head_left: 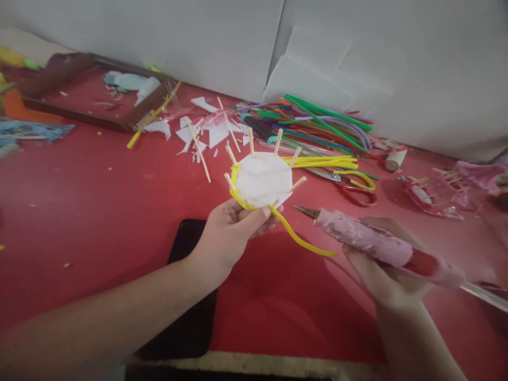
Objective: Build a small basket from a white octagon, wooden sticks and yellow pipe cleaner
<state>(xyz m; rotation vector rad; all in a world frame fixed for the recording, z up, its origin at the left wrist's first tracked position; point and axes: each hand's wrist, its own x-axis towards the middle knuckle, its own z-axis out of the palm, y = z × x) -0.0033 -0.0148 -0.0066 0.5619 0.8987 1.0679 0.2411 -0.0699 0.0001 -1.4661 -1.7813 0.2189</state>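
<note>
My left hand (pixel 234 233) grips a white disc (pixel 264 180) by its near edge, thumb on top. Several short wooden sticks (pixel 279 142) stand up around the disc's rim. A yellow pipe cleaner (pixel 304 242) runs along the left and near rim, and its free end hangs off to the right. In my right hand (pixel 391 270) is a hot glue gun (pixel 365 238) wrapped in pinkish material, with a clear glue stick (pixel 484 296) out of its back. Its metal nozzle points at the disc's right side, a little apart from it.
Behind the disc lie colourful pipe cleaners (pixel 325 121), scissors (pixel 357 188) and white paper scraps (pixel 217 135). A dark wooden frame (pixel 79 114) is at the back left. Under my left arm rests a black phone-like slab (pixel 192 323). A pink stick-built piece (pixel 436 190) sits right.
</note>
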